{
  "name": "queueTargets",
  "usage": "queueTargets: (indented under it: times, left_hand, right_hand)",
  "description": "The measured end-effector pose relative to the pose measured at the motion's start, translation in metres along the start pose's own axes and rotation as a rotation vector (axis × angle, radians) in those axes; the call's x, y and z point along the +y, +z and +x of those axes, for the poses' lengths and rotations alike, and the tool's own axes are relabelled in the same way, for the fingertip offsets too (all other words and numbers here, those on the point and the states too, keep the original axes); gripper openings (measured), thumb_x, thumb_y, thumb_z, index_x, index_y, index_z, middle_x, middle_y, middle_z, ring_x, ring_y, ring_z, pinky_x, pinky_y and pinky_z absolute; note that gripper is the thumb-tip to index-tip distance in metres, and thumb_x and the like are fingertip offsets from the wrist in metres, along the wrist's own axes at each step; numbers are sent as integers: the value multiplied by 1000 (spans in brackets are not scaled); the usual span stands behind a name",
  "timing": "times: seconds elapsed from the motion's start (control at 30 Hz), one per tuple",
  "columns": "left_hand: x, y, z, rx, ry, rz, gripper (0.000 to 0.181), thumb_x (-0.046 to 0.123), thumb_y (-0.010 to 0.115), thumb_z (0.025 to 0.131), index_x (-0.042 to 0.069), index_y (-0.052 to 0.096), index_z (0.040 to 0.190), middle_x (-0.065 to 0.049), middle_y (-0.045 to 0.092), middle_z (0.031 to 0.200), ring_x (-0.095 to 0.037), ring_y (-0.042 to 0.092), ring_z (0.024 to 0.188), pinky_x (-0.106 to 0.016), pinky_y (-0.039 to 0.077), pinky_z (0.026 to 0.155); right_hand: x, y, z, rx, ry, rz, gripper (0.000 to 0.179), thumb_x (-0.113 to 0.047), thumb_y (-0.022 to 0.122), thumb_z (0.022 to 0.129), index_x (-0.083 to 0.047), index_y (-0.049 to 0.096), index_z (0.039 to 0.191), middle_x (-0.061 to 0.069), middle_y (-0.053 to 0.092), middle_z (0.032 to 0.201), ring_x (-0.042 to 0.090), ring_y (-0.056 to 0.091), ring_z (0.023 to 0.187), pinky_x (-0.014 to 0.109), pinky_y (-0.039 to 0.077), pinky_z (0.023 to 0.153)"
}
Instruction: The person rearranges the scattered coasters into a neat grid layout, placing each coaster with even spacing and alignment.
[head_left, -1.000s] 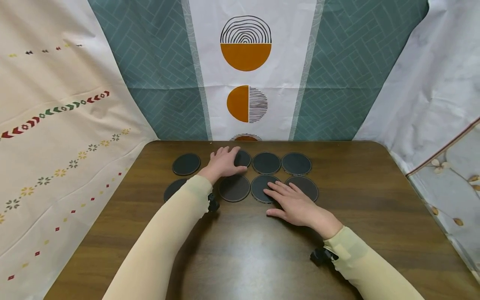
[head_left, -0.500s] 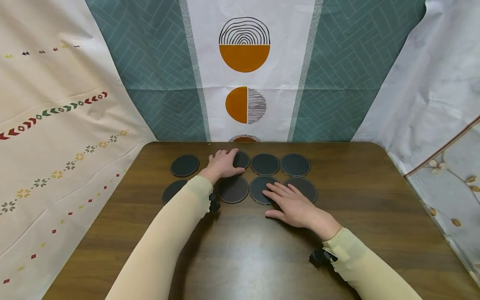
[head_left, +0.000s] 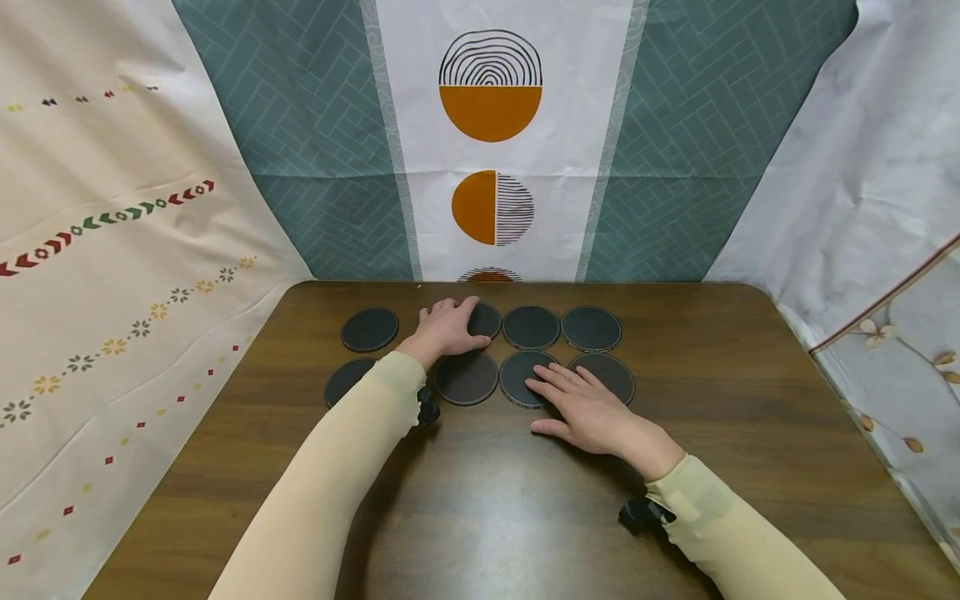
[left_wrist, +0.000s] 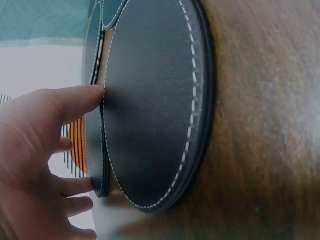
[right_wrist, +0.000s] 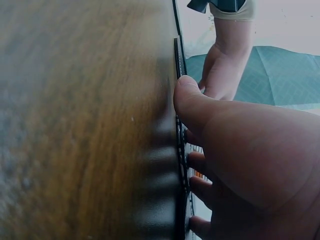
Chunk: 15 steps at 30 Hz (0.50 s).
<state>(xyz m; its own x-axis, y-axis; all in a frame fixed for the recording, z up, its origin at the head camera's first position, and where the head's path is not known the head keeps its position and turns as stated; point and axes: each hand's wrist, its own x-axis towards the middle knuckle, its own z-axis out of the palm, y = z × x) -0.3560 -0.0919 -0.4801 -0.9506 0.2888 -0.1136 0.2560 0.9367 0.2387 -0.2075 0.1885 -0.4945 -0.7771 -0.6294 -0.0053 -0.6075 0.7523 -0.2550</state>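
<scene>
Round dark coasters with pale stitched edges lie flat in two rows at the table's far part in the head view. My left hand touches a back-row coaster, thumb at its near edge and fingers spread toward its left side. In front of it lies another coaster, large in the left wrist view. Fingers straight and spread, my right hand rests over the front-row coaster and partly covers the front-right coaster. In the right wrist view its fingertips meet the coasters' edges.
Two more back-row coasters stand to the right, one beside the other. At left lie a back coaster and a front coaster, partly behind the left sleeve. Patterned cloths surround the wooden table.
</scene>
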Motion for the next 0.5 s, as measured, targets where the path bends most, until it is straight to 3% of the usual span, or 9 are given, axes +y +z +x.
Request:
queueTargets:
  times: [0.5]
  left_hand:
    - [4,-5,-5,27,16,53,90,57,78,98,16,40,170,-25,55,153,-45,51,142,-66,28,124]
  right_hand:
    - [0,1,0,14,-10,5,75,-51,67,109,-9,48,168,16,36,176,41,29,164,68,22,129]
